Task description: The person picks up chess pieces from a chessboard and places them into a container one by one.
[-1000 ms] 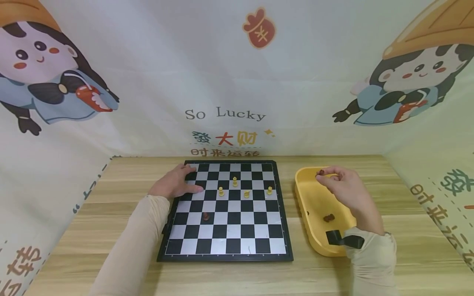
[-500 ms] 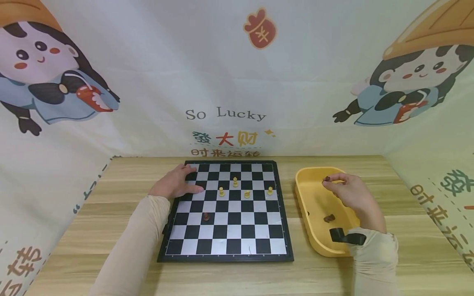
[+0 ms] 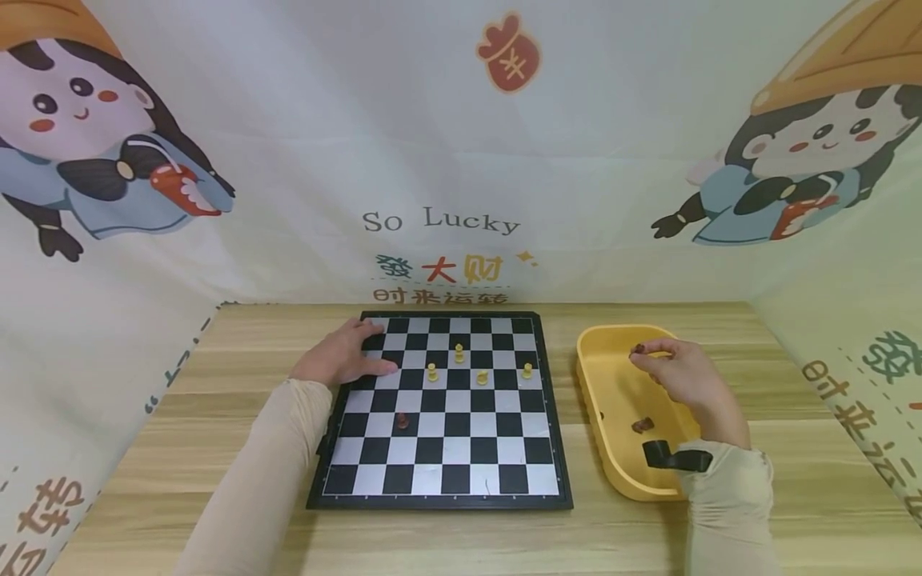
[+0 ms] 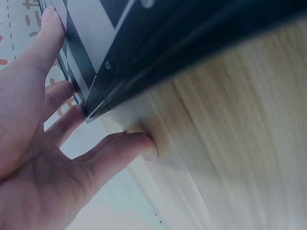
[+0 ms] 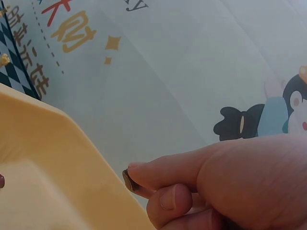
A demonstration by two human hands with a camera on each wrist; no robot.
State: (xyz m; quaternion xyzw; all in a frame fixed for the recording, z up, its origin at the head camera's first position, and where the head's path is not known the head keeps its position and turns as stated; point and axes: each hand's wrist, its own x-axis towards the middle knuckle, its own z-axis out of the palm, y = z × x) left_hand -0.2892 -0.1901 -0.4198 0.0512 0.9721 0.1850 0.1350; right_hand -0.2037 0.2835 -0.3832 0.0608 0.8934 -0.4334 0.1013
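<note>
My left hand (image 3: 338,356) rests on the left side of a black-and-white chessboard (image 3: 439,502), fingers spread over its far left squares. In the left wrist view some fingers (image 4: 55,24) touch the board's top while another reaches down beside its edge toward the table. My right hand (image 3: 687,380) pinches a small brown chess piece (image 3: 638,349) between thumb and index finger, above the far part of a yellow tray (image 3: 587,384). The piece's round base (image 5: 127,181) shows in the right wrist view; most of it is hidden by the fingers.
Several yellow chess pieces, among them a tall one (image 3: 458,354), stand on the board's far half. One brown chess piece (image 3: 402,421) stands on the near left part. More brown pieces (image 3: 643,425) lie in the tray. The wooden table (image 3: 446,544) meets a printed cloth backdrop (image 3: 310,160).
My right hand has drawn back slightly to the right and nearer with the brown chess piece, then stayed almost still. My left hand keeps its place on the board.
</note>
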